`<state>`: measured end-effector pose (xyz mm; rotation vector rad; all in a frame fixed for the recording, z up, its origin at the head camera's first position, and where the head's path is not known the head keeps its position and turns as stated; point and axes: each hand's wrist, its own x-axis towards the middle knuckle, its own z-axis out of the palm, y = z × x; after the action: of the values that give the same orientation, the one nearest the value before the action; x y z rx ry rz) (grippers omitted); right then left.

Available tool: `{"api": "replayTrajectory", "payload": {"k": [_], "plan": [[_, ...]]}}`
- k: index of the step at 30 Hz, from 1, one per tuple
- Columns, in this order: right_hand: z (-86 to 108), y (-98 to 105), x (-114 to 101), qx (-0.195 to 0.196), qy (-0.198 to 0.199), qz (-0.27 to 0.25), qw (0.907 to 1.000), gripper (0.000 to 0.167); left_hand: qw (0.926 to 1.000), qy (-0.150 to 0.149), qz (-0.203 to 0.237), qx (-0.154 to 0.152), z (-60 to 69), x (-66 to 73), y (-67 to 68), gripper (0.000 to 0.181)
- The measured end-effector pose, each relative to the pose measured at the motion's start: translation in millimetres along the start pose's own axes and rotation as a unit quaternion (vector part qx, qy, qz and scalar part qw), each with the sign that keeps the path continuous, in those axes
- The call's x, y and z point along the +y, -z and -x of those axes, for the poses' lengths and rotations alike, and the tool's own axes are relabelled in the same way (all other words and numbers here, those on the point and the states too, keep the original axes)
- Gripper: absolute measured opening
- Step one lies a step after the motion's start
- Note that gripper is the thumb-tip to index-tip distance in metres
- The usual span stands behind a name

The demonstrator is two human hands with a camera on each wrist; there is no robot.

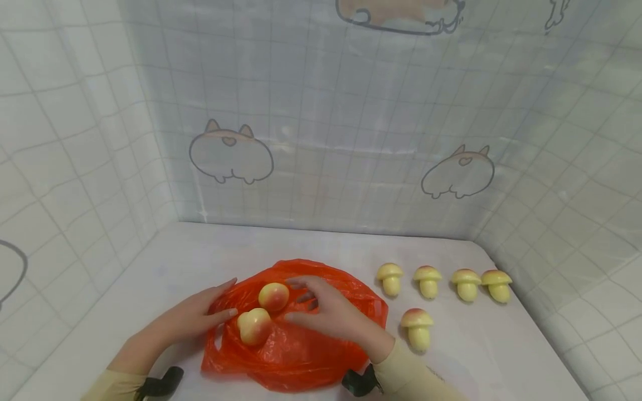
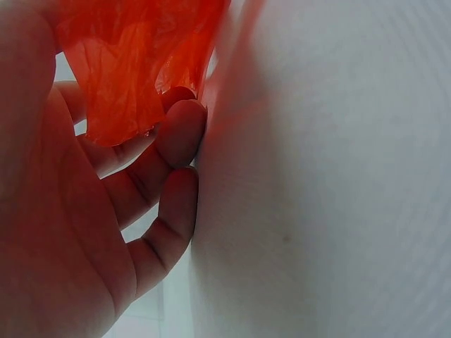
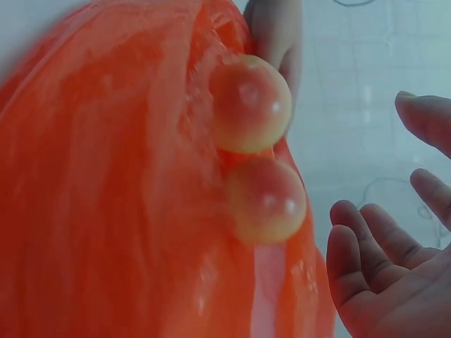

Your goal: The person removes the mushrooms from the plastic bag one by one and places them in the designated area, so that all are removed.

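A red plastic bag (image 1: 311,356) lies spread on the white table. Two yellow toy mushrooms with reddish caps rest on its left part: the farther mushroom (image 1: 273,297) and the nearer mushroom (image 1: 254,327). Their round caps also show in the right wrist view, the upper cap (image 3: 250,104) above the lower cap (image 3: 266,199). My left hand (image 1: 193,314) holds the bag's left edge, thumb above; the left wrist view has bent fingers (image 2: 182,134) against the bag. Over the bag's middle, right of the mushrooms, my right hand (image 1: 328,309) is spread with nothing in it.
Several more toy mushrooms lie right of the bag: a back row starting with one mushroom (image 1: 390,278) and ending at another (image 1: 497,285), plus a single mushroom (image 1: 417,329) nearer me. Gridded sheeting (image 1: 321,139) with cartoon drawings encloses the table (image 1: 200,245) at the back and sides.
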<state>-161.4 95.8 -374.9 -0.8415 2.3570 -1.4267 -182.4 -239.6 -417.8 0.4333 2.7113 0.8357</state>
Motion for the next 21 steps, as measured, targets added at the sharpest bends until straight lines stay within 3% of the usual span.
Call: {"api": "replayTrajectory", "payload": {"k": [7, 21], "plan": [[-15.9, -15, 1, -0.025, 0.008, -0.005, 0.9996, 0.062, 1.0000, 0.000, -0.002, 0.001, 0.1, -0.5, 0.9, 0.085], [-26.8, -36, 2, -0.030, -0.006, 0.007, 0.9995, 0.057, 1.0000, -0.002, -0.008, 0.004, -1.4, -2.4, 2.2, 0.085]]}}
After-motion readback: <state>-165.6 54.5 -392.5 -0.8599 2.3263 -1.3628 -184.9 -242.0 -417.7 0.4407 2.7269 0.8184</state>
